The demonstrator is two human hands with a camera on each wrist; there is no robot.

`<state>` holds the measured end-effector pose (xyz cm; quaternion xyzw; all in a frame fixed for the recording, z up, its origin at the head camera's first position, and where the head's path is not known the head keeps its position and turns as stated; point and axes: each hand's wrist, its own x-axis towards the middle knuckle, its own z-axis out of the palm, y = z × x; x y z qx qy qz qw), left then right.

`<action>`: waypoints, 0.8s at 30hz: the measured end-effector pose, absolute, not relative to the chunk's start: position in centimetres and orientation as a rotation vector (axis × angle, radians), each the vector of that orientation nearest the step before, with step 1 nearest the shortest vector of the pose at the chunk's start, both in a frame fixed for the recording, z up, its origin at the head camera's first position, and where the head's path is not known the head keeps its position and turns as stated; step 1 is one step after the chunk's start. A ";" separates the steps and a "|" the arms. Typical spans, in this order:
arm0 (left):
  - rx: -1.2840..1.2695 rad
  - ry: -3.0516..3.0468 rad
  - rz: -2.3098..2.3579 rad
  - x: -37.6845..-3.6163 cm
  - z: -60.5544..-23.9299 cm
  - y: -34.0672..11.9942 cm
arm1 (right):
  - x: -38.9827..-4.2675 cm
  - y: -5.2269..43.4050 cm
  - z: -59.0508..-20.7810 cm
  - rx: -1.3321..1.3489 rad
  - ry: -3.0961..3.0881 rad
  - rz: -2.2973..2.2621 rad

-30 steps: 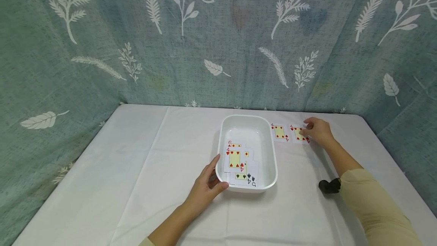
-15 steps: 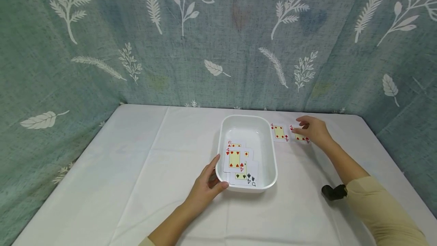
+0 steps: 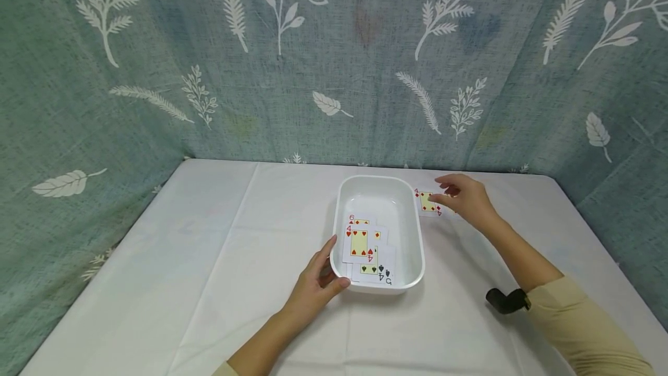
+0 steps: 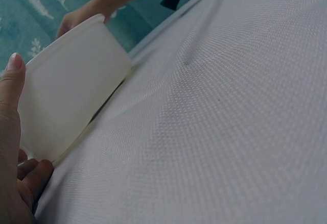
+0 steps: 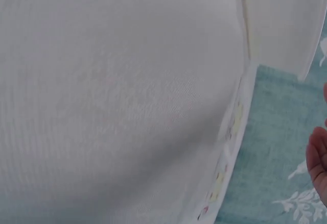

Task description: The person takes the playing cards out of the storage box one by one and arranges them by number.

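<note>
Head view looks down over the table [image 3: 209, 283]; wrist views skim its cloth closely.

The left hand [image 3: 313, 286] grips the near left rim of the white tray [image 3: 414, 242], which holds several cards [image 3: 360, 243]. The right hand [image 3: 464, 197] hovers over two cards on the desk [image 3: 209, 260], right of the tray; the four of diamonds [image 3: 428, 202] shows.
</note>
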<state>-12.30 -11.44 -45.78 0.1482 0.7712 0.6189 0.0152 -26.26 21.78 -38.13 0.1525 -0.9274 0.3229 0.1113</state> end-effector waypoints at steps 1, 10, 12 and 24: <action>0.463 2.398 1.928 -12.3 -45.8 -11.4 | -26.1 21.5 -38.1 0.472 -2.698 0.946; 0.465 2.395 1.935 -12.3 -45.9 -11.4 | -24.9 19.1 -37.6 0.610 -2.649 1.041; 0.465 2.398 1.932 -12.3 -45.8 -11.4 | -24.8 18.5 -37.6 0.621 -2.662 1.062; 0.466 2.412 1.924 -12.4 -45.7 -11.3 | -23.8 14.8 -38.3 0.733 -2.666 1.129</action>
